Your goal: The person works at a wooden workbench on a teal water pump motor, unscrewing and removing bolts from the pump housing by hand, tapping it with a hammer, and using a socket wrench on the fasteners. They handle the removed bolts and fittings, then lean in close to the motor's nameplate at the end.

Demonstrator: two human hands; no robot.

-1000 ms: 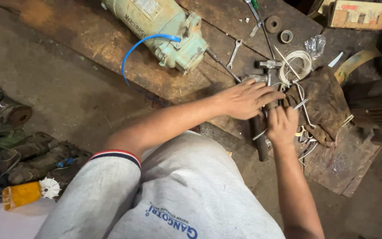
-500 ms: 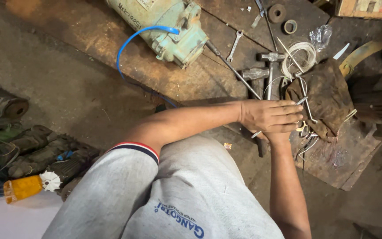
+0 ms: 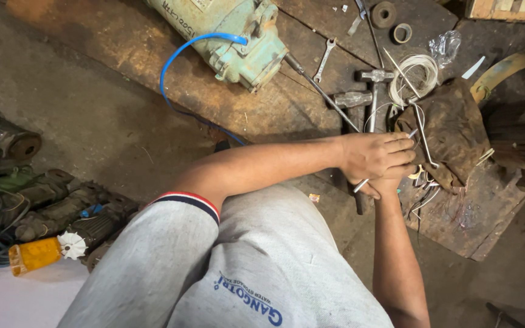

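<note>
Metal rod [image 3: 360, 184] gripped by curled left hand [image 3: 377, 157] fingers (right hand [image 3: 390, 185] hidden beneath).

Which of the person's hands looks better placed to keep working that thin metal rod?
Probably the left hand: it lies on top, fingers curled around the thin metal rod beside the brown rag. The right hand sits mostly hidden beneath it, so its grip cannot be told.
</note>
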